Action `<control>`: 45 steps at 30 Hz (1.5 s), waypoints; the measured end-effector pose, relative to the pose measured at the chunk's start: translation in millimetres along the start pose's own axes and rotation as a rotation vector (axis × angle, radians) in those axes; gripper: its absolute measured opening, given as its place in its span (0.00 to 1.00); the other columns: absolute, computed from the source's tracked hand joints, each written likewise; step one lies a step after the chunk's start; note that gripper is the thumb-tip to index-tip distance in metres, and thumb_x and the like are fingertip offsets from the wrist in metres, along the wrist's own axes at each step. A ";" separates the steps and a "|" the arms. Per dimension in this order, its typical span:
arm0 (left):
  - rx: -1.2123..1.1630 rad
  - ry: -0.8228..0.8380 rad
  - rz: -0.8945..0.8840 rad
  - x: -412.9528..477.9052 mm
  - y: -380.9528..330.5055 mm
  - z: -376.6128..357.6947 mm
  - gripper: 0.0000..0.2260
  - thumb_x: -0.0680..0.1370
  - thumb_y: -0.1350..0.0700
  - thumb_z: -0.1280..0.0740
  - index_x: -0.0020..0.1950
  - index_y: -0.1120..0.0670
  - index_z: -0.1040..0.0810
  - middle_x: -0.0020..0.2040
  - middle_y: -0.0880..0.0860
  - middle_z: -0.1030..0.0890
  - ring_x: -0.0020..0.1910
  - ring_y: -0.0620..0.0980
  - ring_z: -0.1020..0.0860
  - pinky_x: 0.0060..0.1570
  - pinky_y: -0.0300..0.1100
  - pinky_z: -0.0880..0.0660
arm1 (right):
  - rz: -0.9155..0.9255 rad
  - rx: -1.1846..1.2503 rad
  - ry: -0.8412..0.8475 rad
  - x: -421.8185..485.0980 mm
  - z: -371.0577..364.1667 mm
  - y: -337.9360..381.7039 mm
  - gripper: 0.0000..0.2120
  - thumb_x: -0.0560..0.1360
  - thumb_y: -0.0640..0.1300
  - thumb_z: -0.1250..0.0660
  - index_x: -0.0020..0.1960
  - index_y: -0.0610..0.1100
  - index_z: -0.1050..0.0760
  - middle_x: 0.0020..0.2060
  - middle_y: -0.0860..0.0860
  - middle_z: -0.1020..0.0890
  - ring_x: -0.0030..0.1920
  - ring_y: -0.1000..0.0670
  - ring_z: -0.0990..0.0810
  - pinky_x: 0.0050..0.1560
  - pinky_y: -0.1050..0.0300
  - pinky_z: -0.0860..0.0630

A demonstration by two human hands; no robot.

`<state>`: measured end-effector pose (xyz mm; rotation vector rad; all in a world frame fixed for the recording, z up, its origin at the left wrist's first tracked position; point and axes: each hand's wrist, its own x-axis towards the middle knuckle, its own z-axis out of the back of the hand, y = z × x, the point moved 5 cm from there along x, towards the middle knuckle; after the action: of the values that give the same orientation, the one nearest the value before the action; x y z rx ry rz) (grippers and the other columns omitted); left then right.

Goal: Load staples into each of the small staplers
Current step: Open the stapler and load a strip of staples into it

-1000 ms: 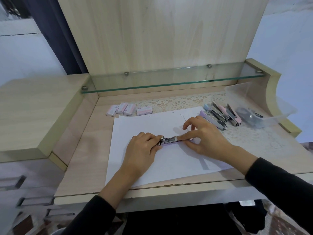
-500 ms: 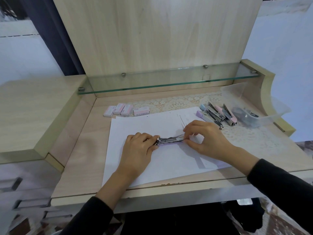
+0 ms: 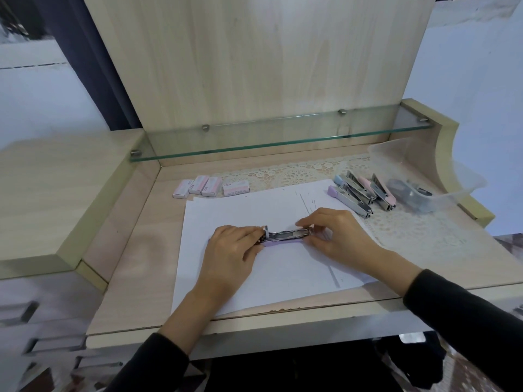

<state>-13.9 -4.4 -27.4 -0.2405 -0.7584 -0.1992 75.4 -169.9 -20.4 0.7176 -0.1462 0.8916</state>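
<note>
A small lilac stapler [image 3: 284,236] lies sideways on the white paper [image 3: 271,273], its metal staple channel showing on top. My left hand [image 3: 232,250] grips its left end. My right hand [image 3: 336,236] pinches its right end with fingers curled over the metal. Several more small staplers [image 3: 359,195] in lilac, blue and pink lie at the back right. Several pink staple boxes [image 3: 210,186] stand in a row at the back left of the paper.
A clear plastic tub [image 3: 441,179] holding dark metal items sits at the far right on a lace mat [image 3: 410,227]. A glass shelf [image 3: 283,140] overhangs the back. A raised wooden ledge [image 3: 56,199] borders the left side.
The metal channel of the stapler shows more fully between my hands. My right hand's fingers have curled in over its right end. Both hands stay on the stapler.
</note>
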 end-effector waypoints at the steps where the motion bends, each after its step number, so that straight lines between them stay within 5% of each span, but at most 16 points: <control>1: 0.008 -0.015 -0.010 -0.3 -0.3 0.9 0.12 0.71 0.54 0.37 0.43 0.60 0.17 0.40 0.53 0.16 0.39 0.47 0.24 0.47 0.39 0.32 | -0.012 0.006 0.002 0.5 -1.9 -0.3 0.10 0.66 0.37 0.27 0.47 0.41 0.18 0.38 0.45 0.18 0.33 0.56 0.25 0.40 0.67 0.31; 4: 0.037 -0.053 -0.033 -0.5 -1.2 4.2 0.09 0.70 0.58 0.32 0.44 0.61 0.17 0.38 0.54 0.16 0.36 0.50 0.20 0.50 0.40 0.31 | -0.036 0.041 -0.017 1.9 -5.9 1.2 0.08 0.66 0.38 0.26 0.46 0.42 0.17 0.38 0.47 0.18 0.32 0.48 0.23 0.38 0.71 0.31; 7: 0.045 -0.065 -0.038 -1.8 -2.1 5.5 0.12 0.66 0.61 0.29 0.48 0.63 0.18 0.38 0.55 0.16 0.39 0.49 0.24 0.50 0.41 0.31 | -0.054 0.080 -0.065 2.1 -8.6 1.4 0.08 0.65 0.37 0.26 0.45 0.43 0.17 0.34 0.47 0.19 0.30 0.53 0.25 0.36 0.73 0.32; 12: -0.062 0.034 -0.021 -0.6 -1.5 1.8 0.17 0.72 0.52 0.36 0.54 0.62 0.20 0.42 0.54 0.16 0.43 0.46 0.26 0.45 0.38 0.32 | -0.099 0.136 -0.109 3.1 -10.5 0.3 0.08 0.64 0.36 0.25 0.43 0.41 0.16 0.30 0.51 0.25 0.31 0.61 0.27 0.34 0.74 0.34; 16: -0.062 0.084 -0.036 0.2 0.5 -3.8 0.14 0.74 0.55 0.38 0.59 0.52 0.23 0.44 0.53 0.18 0.44 0.47 0.28 0.42 0.40 0.33 | -0.093 0.144 -0.112 1.6 -10.6 1.9 0.08 0.64 0.35 0.25 0.43 0.41 0.16 0.30 0.51 0.24 0.31 0.62 0.30 0.35 0.73 0.34; 23: 0.007 0.162 -0.066 1.5 -2.2 -10.3 0.18 0.73 0.61 0.44 0.55 0.49 0.19 0.45 0.55 0.20 0.43 0.49 0.32 0.40 0.43 0.32 | -0.077 0.145 -0.101 1.2 -10.0 4.5 0.08 0.65 0.36 0.26 0.44 0.41 0.17 0.30 0.55 0.26 0.33 0.61 0.29 0.37 0.72 0.33; 38: 0.009 0.154 -0.071 -0.1 0.6 -8.0 0.15 0.73 0.58 0.42 0.50 0.50 0.17 0.45 0.54 0.19 0.43 0.49 0.29 0.41 0.43 0.30 | -0.084 0.131 -0.082 0.2 -7.1 10.2 0.08 0.66 0.36 0.26 0.45 0.42 0.17 0.30 0.62 0.29 0.34 0.62 0.30 0.38 0.73 0.35; 45: 0.002 0.250 -0.006 -4.8 17.8 6.1 0.20 0.74 0.50 0.42 0.65 0.49 0.31 0.47 0.50 0.19 0.47 0.44 0.30 0.49 0.39 0.35 | -0.100 0.120 -0.083 -0.7 -6.5 11.2 0.07 0.67 0.38 0.27 0.45 0.44 0.17 0.30 0.53 0.25 0.35 0.57 0.27 0.38 0.71 0.33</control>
<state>-16.6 14.7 -29.1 -0.2066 -0.5111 -0.2299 65.5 -161.7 -19.9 0.8669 -0.1301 0.7801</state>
